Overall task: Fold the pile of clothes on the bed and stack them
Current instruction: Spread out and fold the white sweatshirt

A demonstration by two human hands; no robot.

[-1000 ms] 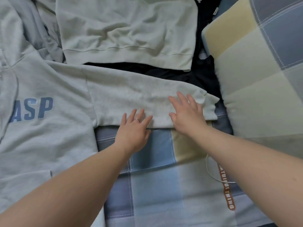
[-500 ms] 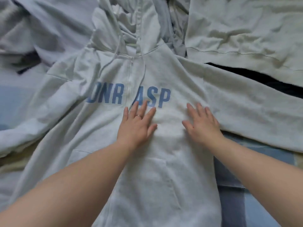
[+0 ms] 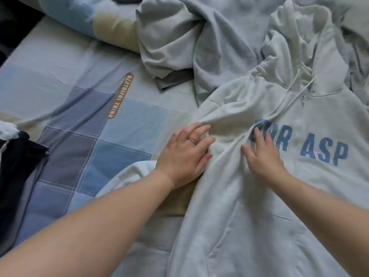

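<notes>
**Hoodie (image 3: 259, 216) laid face up, hood towards one o'clock**

The left hand (image 3: 183, 154) is laid on the bunched shoulder and sleeve at the hoodie's nine o'clock edge. Its fingers are spread and nearly straight over a fold of cloth, and a ring (image 3: 192, 140) is worn on one of them. The right hand (image 3: 264, 156) is set just beside it at three o'clock, on the chest of the garment. Its fingers are parted and bent, with the tips pressed onto the first blue letters of the print. No cloth is seen to be pinched by either hand. A ridge of rumpled cloth is raised between the two hands.

The hoodie is spread on the checked bedsheet (image 3: 95, 140). Its long axis runs from the hood at one o'clock to the hem at six o'clock, beyond the lower frame edge. The drawstring (image 3: 287, 94) is trailed from the neck down to the lettering.

Crumpled grey garments (image 3: 179, 37) are heaped at twelve o'clock, touching the hoodie's shoulder. An orange label (image 3: 119, 95) is seen on the sheet at ten o'clock, and a dark garment (image 3: 16, 166) at nine o'clock.
</notes>
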